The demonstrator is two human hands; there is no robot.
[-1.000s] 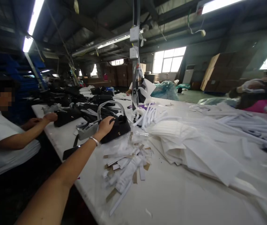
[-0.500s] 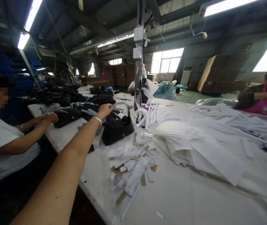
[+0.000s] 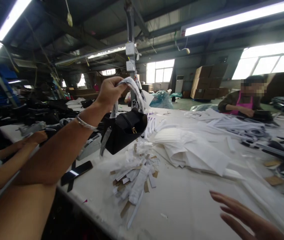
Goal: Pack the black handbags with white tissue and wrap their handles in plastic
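Observation:
My left hand [image 3: 112, 91] is closed around the wrapped handle of a black handbag [image 3: 124, 131]. The bag hangs tilted above the white table [image 3: 181, 200], with a gold-coloured clasp on its strap and a grey strip dangling at its left end. Pale wrapping covers the handle [image 3: 138, 93]. At the lower right, my right hand [image 3: 246, 216] is held over the table with its fingers apart and nothing in them. Below the bag lies a heap of white and brown paper strips [image 3: 134, 183].
Stacked white sheets [image 3: 181, 146] cover the table's middle. A phone [image 3: 78, 171] lies by the left edge. A co-worker's hands [image 3: 38, 136] are at the left; another person [image 3: 248, 100] in a pink apron works across the table. A post [image 3: 130, 33] rises behind the bag.
My left hand has lifted the handbag off the table and brought it nearer. My right hand has come into view at the lower right. The view has turned rightward.

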